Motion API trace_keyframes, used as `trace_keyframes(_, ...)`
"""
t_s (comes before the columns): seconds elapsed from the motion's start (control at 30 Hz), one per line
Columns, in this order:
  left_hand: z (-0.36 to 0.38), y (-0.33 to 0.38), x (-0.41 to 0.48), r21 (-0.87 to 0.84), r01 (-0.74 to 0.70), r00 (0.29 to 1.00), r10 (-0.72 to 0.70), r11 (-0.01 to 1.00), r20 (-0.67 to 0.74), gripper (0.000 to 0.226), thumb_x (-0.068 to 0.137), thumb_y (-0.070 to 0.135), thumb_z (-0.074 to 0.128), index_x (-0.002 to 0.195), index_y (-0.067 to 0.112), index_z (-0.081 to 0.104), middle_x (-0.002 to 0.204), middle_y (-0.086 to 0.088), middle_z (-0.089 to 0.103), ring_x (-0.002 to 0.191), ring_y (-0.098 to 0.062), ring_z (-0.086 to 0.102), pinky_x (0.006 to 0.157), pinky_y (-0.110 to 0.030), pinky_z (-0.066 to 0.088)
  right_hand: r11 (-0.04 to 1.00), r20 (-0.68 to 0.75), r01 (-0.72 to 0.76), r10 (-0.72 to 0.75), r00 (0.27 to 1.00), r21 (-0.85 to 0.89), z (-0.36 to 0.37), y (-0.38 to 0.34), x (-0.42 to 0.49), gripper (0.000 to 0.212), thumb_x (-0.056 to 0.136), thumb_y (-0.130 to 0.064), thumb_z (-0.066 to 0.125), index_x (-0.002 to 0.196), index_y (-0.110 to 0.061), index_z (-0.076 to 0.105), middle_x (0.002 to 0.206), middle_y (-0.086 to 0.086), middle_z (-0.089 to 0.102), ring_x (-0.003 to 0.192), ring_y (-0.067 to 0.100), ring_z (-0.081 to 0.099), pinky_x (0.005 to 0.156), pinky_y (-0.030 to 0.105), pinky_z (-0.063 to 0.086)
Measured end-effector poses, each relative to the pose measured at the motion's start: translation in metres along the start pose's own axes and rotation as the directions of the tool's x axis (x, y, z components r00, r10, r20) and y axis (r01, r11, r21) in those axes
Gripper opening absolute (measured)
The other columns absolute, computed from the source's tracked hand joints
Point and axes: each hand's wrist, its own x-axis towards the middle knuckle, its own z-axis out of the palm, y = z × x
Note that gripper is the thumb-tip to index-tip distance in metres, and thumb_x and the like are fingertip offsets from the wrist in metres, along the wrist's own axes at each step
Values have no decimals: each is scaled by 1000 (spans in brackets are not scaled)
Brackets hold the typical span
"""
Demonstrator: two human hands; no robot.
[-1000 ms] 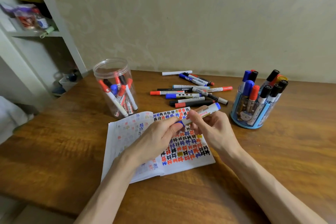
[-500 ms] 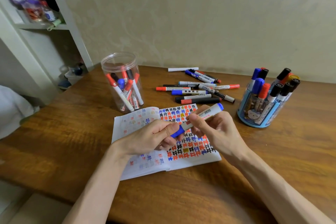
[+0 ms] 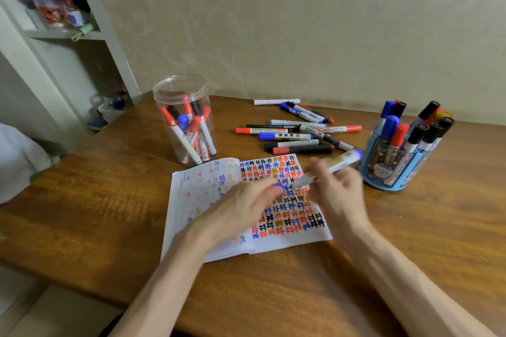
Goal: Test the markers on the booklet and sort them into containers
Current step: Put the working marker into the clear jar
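Observation:
An open booklet (image 3: pixel 208 200) full of red, blue and black marks lies on the wooden table. Above its right page my right hand (image 3: pixel 338 191) grips a white marker with a blue end (image 3: pixel 338 164), its bare tip pointing down-left. My left hand (image 3: pixel 246 205) holds the marker's blue cap (image 3: pixel 279 187) a short way off the tip. Both hands are motion-blurred. A clear plastic jar (image 3: pixel 182 93) with several markers stands at the back left. A blue round holder (image 3: pixel 394 183) with several markers stands at the right.
Several loose markers (image 3: pixel 295 135) lie in a pile behind the booklet, with a white one (image 3: pixel 276 101) near the wall. White shelves (image 3: pixel 63 34) with small items stand at the left, beyond the table edge. The wall runs close behind the table.
The cap has come off: my left hand has drawn it away to the left while my right hand has kept the marker. The view has shifted slightly.

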Motion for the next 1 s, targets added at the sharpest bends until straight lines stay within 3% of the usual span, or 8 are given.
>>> trace_keyframes(0.07, -14, -15, -7, -97, 50, 995, -57, 994, -77, 24, 107, 45, 41, 106, 35, 63, 110, 14, 71, 108, -2, 67, 95, -41, 58, 998, -143, 9, -1, 990, 58, -23, -7, 15, 30, 103, -25, 64, 76, -13, 69, 64, 6, 60, 46, 9, 43, 45, 25, 33)
trace_keyframes(0.1, -19, -19, -10, -138, 44, 992, -59, 990, -108, 24, 106, 46, 42, 107, 33, 63, 110, 16, 70, 108, -2, 67, 92, -40, 59, 999, -160, 0, 5, 987, 35, -30, -7, 19, 29, 103, -26, 65, 77, -12, 69, 62, 4, 60, 47, 10, 43, 45, 25, 33)
trace_keyframes(0.23, -15, -15, -7, -22, -31, 988, 27, 999, -150, 20, 101, 49, 46, 115, 39, 57, 107, 18, 67, 99, -2, 66, 76, -29, 58, 987, 42, -24, 31, 999, -161, -18, 2, 9, 32, 99, -35, 68, 86, -6, 72, 64, 1, 72, 50, 8, 56, 49, 21, 44)
trace_keyframes(0.33, -11, -23, -6, 66, -24, 989, 33, 998, -142, 16, 100, 44, 54, 116, 44, 56, 111, 23, 62, 105, 5, 59, 83, -23, 56, 969, 142, -14, 50, 989, -247, -9, -2, -4, 43, 89, -49, 73, 83, -7, 75, 65, 1, 73, 50, 5, 60, 50, 18, 47)
trace_keyframes(0.5, -12, -36, -11, 58, -7, 991, 15, 998, -134, 26, 97, 33, 68, 118, 45, 59, 119, 26, 59, 114, 7, 55, 92, -19, 52, 899, 252, 110, 0, 968, -424, 8, -7, -24, 16, 92, -36, 77, 92, -21, 73, 82, -5, 79, 72, 7, 76, 63, 22, 60)
trace_keyframes(0.63, -13, -37, -14, 120, -60, 987, 77, 991, -139, 31, 92, 28, 73, 116, 44, 62, 110, 33, 56, 115, 8, 52, 90, -11, 47, 877, 295, 182, -49, 954, -444, 21, 4, -45, 14, 92, -32, 78, 85, -20, 74, 81, -8, 79, 72, 5, 76, 61, 25, 61)
trace_keyframes(0.83, -13, -41, -15, 171, -109, 971, 141, 979, -193, 33, 90, 24, 77, 120, 34, 72, 108, 26, 60, 111, 0, 55, 91, -19, 50, 871, 281, 254, -142, 949, -421, 27, 21, -62, 16, 93, -26, 78, 78, -31, 72, 85, -22, 77, 81, 1, 74, 66, 23, 59)
trace_keyframes(1.0, -12, -43, -16, 181, -114, 960, 155, 977, -234, 34, 89, 24, 78, 121, 33, 72, 108, 27, 58, 111, 6, 54, 83, -6, 45, 854, 316, 314, -189, 930, -414, 28, 26, -65, 16, 93, -27, 78, 80, -33, 71, 84, -20, 76, 83, 0, 74, 64, 20, 58)
